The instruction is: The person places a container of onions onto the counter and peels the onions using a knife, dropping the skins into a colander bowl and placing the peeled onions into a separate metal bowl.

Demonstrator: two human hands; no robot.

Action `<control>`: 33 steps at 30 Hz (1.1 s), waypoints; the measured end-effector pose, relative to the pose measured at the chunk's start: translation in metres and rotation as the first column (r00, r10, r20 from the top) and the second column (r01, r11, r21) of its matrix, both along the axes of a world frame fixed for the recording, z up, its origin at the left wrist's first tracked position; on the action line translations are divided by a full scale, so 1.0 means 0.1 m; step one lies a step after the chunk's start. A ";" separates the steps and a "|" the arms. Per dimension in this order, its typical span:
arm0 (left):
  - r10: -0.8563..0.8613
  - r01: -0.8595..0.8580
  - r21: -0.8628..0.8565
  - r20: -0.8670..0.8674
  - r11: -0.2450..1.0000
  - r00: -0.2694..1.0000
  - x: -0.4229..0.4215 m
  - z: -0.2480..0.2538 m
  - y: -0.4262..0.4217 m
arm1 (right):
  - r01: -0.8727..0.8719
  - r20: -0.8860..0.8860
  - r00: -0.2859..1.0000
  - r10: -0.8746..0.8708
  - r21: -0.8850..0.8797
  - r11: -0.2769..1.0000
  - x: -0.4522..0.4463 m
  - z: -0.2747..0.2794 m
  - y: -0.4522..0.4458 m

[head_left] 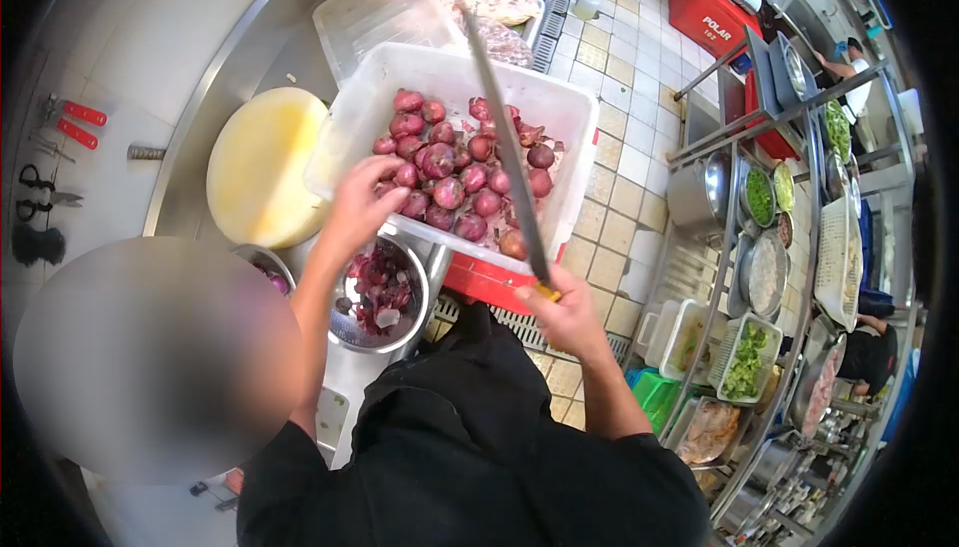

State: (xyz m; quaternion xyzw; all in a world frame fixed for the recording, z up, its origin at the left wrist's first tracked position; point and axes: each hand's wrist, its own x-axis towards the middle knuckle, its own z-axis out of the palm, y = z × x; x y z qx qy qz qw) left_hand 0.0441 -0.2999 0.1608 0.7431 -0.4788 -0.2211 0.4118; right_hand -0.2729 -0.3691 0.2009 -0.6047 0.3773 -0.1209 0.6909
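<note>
My right hand (567, 315) is closed around the yellow handle of a long knife (507, 137). The blade points away from me, slanting up over a white plastic bin (574, 112). Several red onions (450, 190) lie inside that bin, with loose skins among them at the right. At the bin's near left side, my left hand (362, 205) reaches over the rim, its curved fingers apart beside the nearest onions; whether they touch one is hard to see. Below that hand, a metal colander (415, 322) holds purple onion skins and scraps.
A round yellowed cutting board (255, 167) leans left of the bin. Another metal bowl (285, 259) sits below it, partly hidden by a blurred patch. Behind the bin stands a clear tub (370, 12). Metal shelving (734, 237) with food trays lines the right, beyond the tiled floor (609, 152).
</note>
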 end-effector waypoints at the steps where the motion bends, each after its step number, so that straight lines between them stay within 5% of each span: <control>1: -0.073 0.071 0.038 0.049 0.997 0.996 0.03 -0.22 -0.29 | 0.051 0.011 0.999 -0.050 -0.032 0.998 -0.06 -0.01 -0.09; 3: -0.097 0.070 0.103 0.294 0.992 0.951 0.06 -0.58 -0.74 | 0.120 0.011 0.993 -0.119 -0.015 0.993 -0.12 0.02 -0.20; 6: -0.270 0.151 0.424 0.236 0.893 0.933 0.05 -0.68 -1.14 | 0.182 -0.003 0.983 -0.182 0.022 0.983 -0.15 0.08 -0.26; 9: -0.367 0.245 0.507 0.156 0.826 0.917 0.08 -0.67 -1.25 | 0.174 0.024 0.984 -0.175 0.059 0.983 -0.16 -0.01 -0.19; 10: -0.319 0.216 0.438 0.176 0.873 0.931 0.10 -0.73 -1.20 | 0.157 0.027 0.987 -0.159 0.064 0.985 -0.13 0.00 -0.15; 13: -0.102 0.165 0.112 -0.434 0.980 0.895 0.23 -0.55 -0.87 | 0.115 0.032 0.993 -0.116 0.040 0.993 -0.02 -0.01 0.03; 16: -0.165 -0.060 -0.215 -0.877 0.975 0.452 0.04 0.03 -0.15 | 0.002 0.048 0.999 0.004 -0.128 0.992 0.22 -0.07 0.20; 20: -0.184 -0.309 -0.286 -0.929 0.907 0.320 -0.30 -0.05 0.86 | -0.088 0.093 0.985 0.149 -0.469 0.879 0.75 -0.39 0.43; 23: -0.029 -0.460 -0.211 -0.928 0.862 0.373 -0.60 -0.29 1.39 | -0.343 -0.168 0.939 0.299 -0.461 0.818 1.05 -0.39 0.65; 24: 0.010 -0.557 -0.135 -0.968 0.820 0.249 -0.67 -0.31 1.51 | -0.401 -0.204 0.916 0.346 -0.496 0.770 1.12 -0.44 0.74; 30: 0.215 -0.716 -0.056 -0.935 0.696 0.282 -0.90 -0.51 2.02 | -0.472 -0.185 0.864 0.468 -0.623 0.624 1.27 -0.67 1.24; 33: 0.172 -0.726 -0.098 -0.942 0.681 0.288 -0.95 -0.62 2.19 | -0.525 -0.238 0.835 0.497 -0.617 0.586 1.28 -0.66 1.36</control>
